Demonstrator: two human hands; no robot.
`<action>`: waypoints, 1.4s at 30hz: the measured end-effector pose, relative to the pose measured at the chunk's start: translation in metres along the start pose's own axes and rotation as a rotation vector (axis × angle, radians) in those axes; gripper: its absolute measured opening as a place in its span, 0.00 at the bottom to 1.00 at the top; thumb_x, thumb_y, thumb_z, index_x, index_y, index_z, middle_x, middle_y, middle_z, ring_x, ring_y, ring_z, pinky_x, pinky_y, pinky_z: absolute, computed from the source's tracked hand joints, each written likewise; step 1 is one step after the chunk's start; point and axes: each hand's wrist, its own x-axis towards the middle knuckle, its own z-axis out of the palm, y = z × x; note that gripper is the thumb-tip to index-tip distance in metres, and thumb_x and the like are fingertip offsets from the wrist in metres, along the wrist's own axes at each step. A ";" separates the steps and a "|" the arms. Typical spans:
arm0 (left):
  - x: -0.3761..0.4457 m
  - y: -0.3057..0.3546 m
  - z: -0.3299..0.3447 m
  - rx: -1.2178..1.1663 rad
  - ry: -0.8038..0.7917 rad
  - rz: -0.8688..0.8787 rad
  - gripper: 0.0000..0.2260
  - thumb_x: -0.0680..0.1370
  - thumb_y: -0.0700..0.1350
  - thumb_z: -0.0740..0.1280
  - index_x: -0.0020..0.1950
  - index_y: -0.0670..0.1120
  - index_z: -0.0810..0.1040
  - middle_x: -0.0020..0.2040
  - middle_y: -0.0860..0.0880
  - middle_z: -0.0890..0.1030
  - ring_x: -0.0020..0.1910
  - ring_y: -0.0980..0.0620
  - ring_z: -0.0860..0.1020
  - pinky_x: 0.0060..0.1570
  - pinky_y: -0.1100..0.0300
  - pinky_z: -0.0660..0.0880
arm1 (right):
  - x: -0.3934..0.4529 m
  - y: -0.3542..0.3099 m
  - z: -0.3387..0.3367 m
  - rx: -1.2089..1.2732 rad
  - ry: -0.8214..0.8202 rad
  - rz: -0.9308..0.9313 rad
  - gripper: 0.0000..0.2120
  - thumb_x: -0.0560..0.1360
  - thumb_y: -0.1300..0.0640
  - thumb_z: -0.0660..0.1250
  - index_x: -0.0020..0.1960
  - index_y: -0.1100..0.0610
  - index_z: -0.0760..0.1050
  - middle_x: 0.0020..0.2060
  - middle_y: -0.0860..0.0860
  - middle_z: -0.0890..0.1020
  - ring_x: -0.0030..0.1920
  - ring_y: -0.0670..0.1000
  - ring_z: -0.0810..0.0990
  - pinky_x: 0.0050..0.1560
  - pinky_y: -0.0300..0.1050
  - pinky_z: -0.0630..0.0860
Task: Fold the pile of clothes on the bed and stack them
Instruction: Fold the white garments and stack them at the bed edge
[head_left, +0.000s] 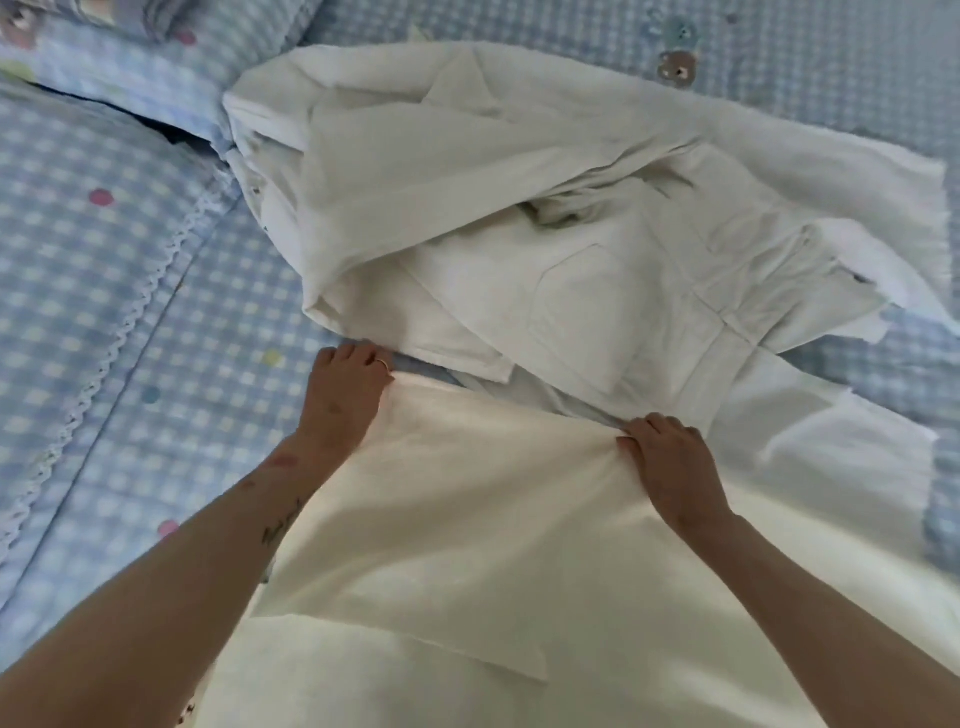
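Blue gingham bed (130, 270) carries the white pile of clothes (519, 218) at centre; cream garment (467, 519) lies nearest, just below it; left hand (345, 400) pinches its far left corner, right hand (670, 467) bunches the far edge, both grips closed on cloth; advise pulling taut and matching edges before creasing.

Bedspread (130, 291): pale blue-and-white gingham check, scattered pink, yellow, blue dots, small bear motifs, white zigzag lace trim (111, 358). Pillow (104, 57): same blue check. Pile of clothes (519, 208): white, off-white, plain. Cloth in front (467, 519): cream-white, unpatterned. Ring (383, 363): gold-toned.
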 end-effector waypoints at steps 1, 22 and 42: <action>0.004 -0.002 -0.002 0.006 0.075 0.012 0.05 0.72 0.38 0.71 0.47 0.42 0.80 0.42 0.42 0.79 0.43 0.41 0.77 0.43 0.50 0.72 | 0.002 0.000 0.001 0.030 0.002 0.036 0.07 0.78 0.57 0.64 0.47 0.60 0.77 0.40 0.55 0.79 0.43 0.59 0.78 0.43 0.52 0.72; -0.275 -0.043 -0.040 -0.241 0.167 0.484 0.06 0.74 0.34 0.57 0.46 0.44 0.68 0.39 0.44 0.79 0.42 0.47 0.69 0.48 0.56 0.67 | -0.251 -0.055 -0.057 0.278 0.066 -0.365 0.23 0.81 0.52 0.51 0.39 0.53 0.82 0.34 0.49 0.80 0.32 0.49 0.77 0.31 0.36 0.74; -0.417 0.012 0.014 -0.268 -0.137 0.226 0.23 0.72 0.35 0.53 0.65 0.41 0.73 0.66 0.41 0.74 0.67 0.45 0.68 0.69 0.58 0.60 | -0.354 -0.111 0.025 0.293 -0.158 -0.305 0.23 0.80 0.45 0.51 0.64 0.54 0.76 0.64 0.52 0.76 0.63 0.51 0.75 0.61 0.45 0.71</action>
